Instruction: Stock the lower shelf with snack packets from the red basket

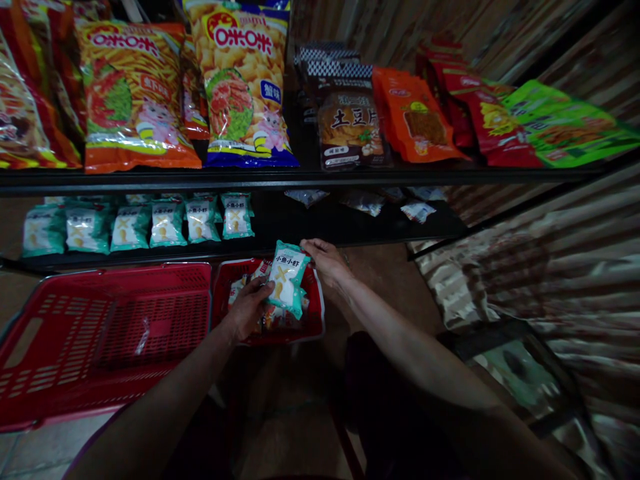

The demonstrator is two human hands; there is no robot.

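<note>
A teal-and-white snack bag [287, 279] is held, slightly tilted, between my two hands above a small red basket [320, 313]. My left hand [250, 305] grips the bag's left edge, its thumb across the front. The fingers of my right hand [326, 259] pinch the upper right corner. Beneath the bag, the basket holds several small snack packs [283, 319], partly covered by my left hand and the bag. On the lower shelf just beyond stands a row of matching teal snack bags [167, 222].
A larger red shopping basket [200, 313] lies to the left. The upper shelf [300, 177] carries large chip bags [245, 87] and smaller snack packs [350, 127]. Several small packets [418, 211] lie on the lower shelf's right part. Corrugated sheeting [550, 267] lines the right side.
</note>
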